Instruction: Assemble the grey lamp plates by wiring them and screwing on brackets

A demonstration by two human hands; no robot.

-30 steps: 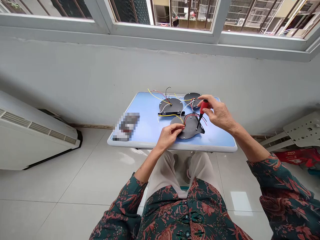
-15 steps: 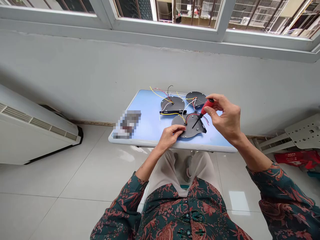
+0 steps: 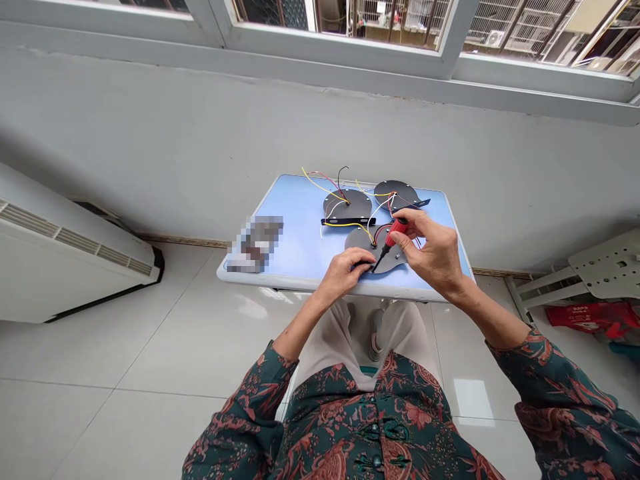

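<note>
My right hand is closed round the red-and-black handle of a screwdriver. Its dark shaft slants down and left, and the tip is at the near edge of a dark grey, rounded metal unit, beside my left fingertips. My left hand pinches this unit at its near left edge; the fingers hide that part, so whether a screw sits there cannot be told. Yellow, red, black and white wires come out of the unit's middle, and small screws dot its face.
Two similar units with wires lie behind, one at centre and one at right. All rest on a light blue table. A blurred-out patch covers something at left. The wall and window stand just beyond.
My right hand has moved left and down with the screwdriver, bringing its tip from above the unit's right side to my left fingertips. My left hand stays nearly in place.
</note>
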